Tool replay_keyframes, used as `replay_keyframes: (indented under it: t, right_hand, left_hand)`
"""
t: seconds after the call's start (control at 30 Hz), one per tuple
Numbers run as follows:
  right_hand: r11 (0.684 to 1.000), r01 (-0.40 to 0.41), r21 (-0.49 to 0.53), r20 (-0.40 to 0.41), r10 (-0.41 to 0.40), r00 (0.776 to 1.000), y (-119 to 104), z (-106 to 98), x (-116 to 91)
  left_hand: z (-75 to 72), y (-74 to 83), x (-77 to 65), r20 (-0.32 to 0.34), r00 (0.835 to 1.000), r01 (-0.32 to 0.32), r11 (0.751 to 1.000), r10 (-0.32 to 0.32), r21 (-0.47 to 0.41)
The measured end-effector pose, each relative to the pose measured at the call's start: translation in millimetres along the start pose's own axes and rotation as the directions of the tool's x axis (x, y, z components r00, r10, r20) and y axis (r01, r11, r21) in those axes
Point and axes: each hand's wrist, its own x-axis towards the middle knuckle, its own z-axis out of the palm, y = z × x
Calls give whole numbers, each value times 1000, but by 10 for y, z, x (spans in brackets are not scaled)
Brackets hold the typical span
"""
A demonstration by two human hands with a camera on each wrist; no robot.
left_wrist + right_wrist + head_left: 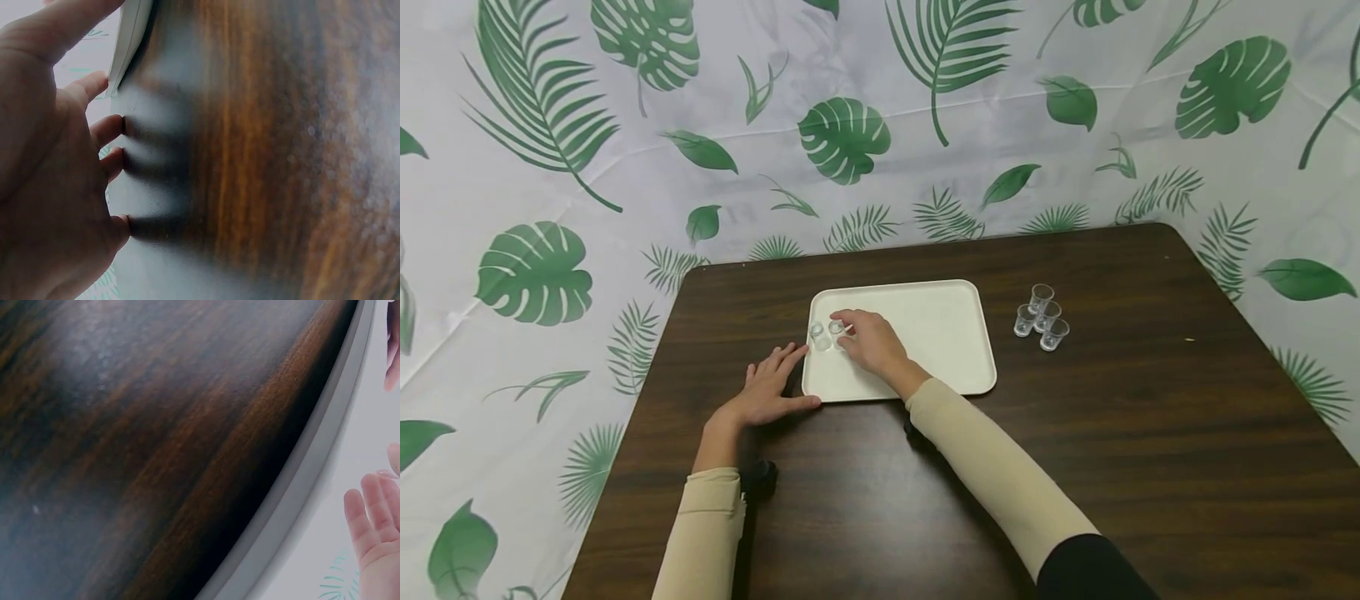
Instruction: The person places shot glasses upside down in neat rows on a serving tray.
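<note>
On the left part of the white tray [917, 333] stand two small clear shot glasses. My right hand [872, 340] reaches over the tray and pinches one shot glass [837, 330] between thumb and fingers. Just to its left stands the other shot glass [819, 336]. My left hand [767, 392] lies spread at the tray's left edge, with thumb and index finger at the rim. In the left wrist view, the other fingertips [112, 164] rest on the dark tabletop.
A group of several clear shot glasses [1042, 315] stands on the dark wooden table [1150, 375], to the right of the tray. Behind and beside the table hangs a white cloth [737, 183] printed with green leaves.
</note>
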Motion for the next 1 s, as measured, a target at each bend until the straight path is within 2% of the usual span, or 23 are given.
replay_keyframes:
  t: [0.33, 0.6, 0.8, 1.0]
  right_hand:
    - [999, 23, 31, 37, -24, 999, 4, -75, -19]
    - [999, 25, 48, 28, -27, 999, 137, -168, -43]
    - [996, 49, 80, -19, -48, 999, 261, -360, -107]
    - [988, 68, 137, -96, -55, 994, 393, -664, -234]
  left_hand:
    - [5, -17, 21, -1, 1000, 2, 1000, -2, 1]
    - [13, -16, 17, 7, 1000, 10, 1000, -10, 2]
    - [13, -14, 14, 1, 1000, 7, 1000, -7, 0]
    - [32, -38, 22, -1, 1000, -7, 1000, 7, 0]
